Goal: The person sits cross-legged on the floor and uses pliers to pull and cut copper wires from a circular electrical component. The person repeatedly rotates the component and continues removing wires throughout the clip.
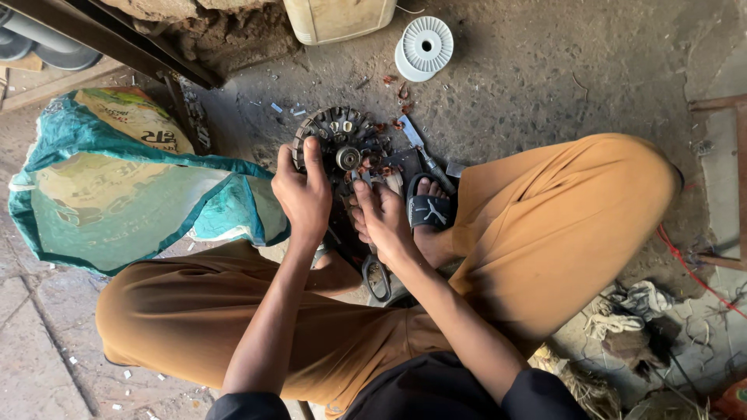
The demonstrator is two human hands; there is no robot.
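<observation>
Left hand (302, 190) clamps the motor core's (336, 144) rim; right hand's (383, 218) fingers pinch copper wire (372, 165) there. Core looks heavy, rigid; wire soft.

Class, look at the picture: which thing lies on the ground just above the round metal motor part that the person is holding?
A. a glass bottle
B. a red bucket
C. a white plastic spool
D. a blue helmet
C: a white plastic spool lies on the dirt floor beyond the round motor part, which the left hand steadies while the right hand works at its middle.
</observation>
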